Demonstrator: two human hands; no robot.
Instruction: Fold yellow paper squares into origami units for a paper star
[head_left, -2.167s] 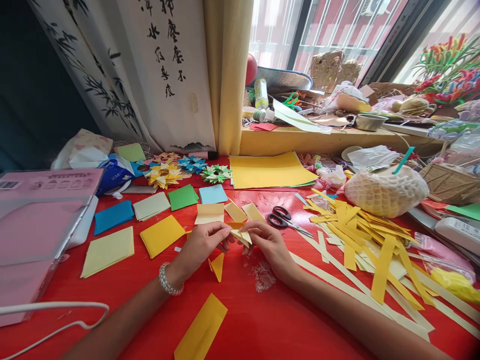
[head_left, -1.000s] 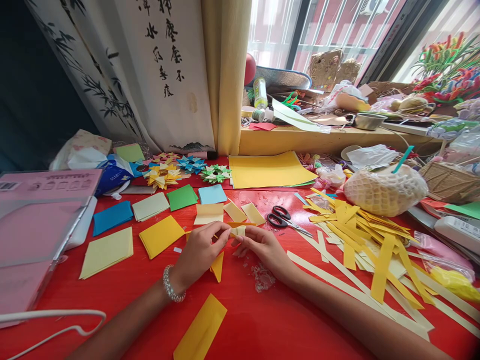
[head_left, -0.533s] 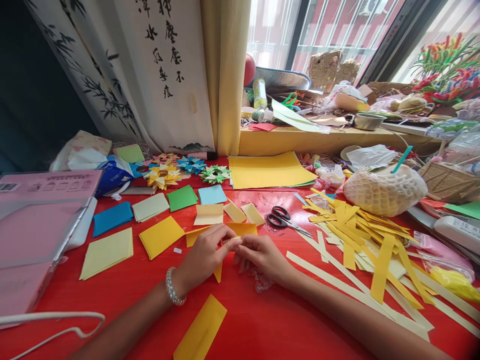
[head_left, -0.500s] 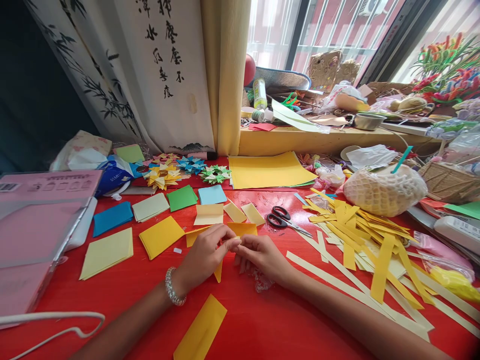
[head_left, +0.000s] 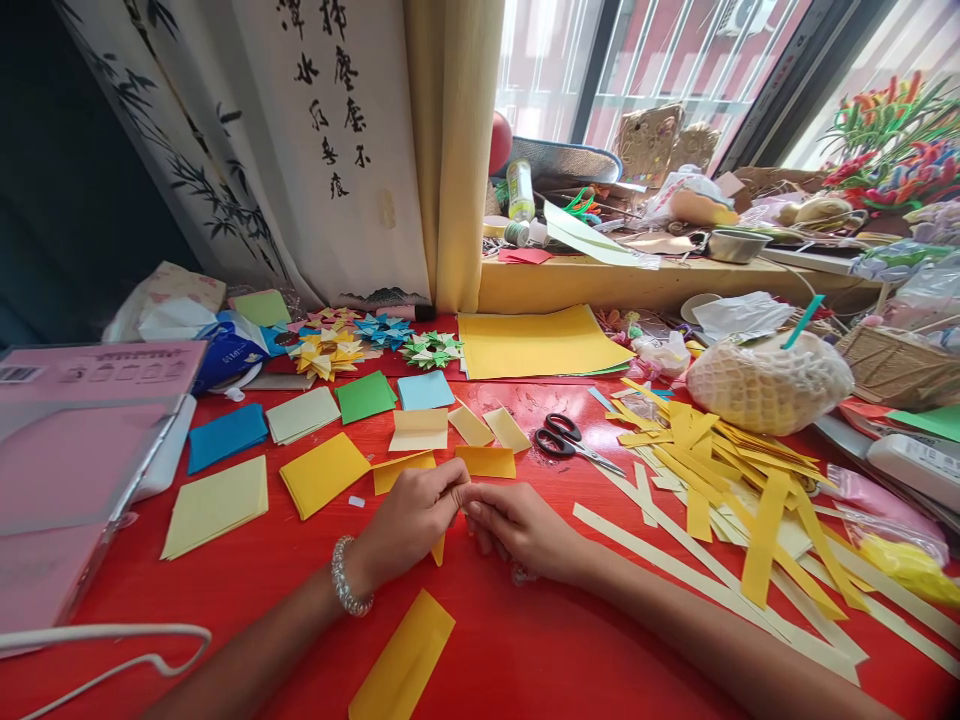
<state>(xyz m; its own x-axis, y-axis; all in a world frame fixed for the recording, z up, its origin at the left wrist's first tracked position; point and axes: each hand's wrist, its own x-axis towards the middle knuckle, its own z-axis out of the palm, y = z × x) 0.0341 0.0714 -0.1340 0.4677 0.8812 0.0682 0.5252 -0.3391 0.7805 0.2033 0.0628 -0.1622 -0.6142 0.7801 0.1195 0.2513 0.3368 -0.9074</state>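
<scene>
My left hand (head_left: 415,515), with a clear beaded bracelet (head_left: 349,577) at the wrist, is closed in a pinch. Its fingertips meet those of my right hand (head_left: 517,525), also closed. Between them is a piece of yellow paper, almost wholly hidden by the fingers. Below the left fingers shows the tip of a yellow paper (head_left: 439,550); I cannot tell whether it is part of the same piece. Just beyond the hands are folded yellow papers (head_left: 485,462) and folded cream papers (head_left: 418,430). Nearer me lies a yellow paper rectangle (head_left: 403,655).
Black-handled scissors (head_left: 559,437) lie right of centre, beside a heap of paper strips (head_left: 720,470). Stacks of blue paper (head_left: 226,438), green paper (head_left: 365,397) and yellow paper (head_left: 325,475) lie left. Folded paper stars (head_left: 326,352) and large yellow sheets (head_left: 540,342) are behind. A pink folder (head_left: 82,460) is far left.
The fingertips have drawn closer and lower, with my right fingers now over my left thumb tip. The sliver of paper at the fingertips is now covered. Papers and scissors stay put.
</scene>
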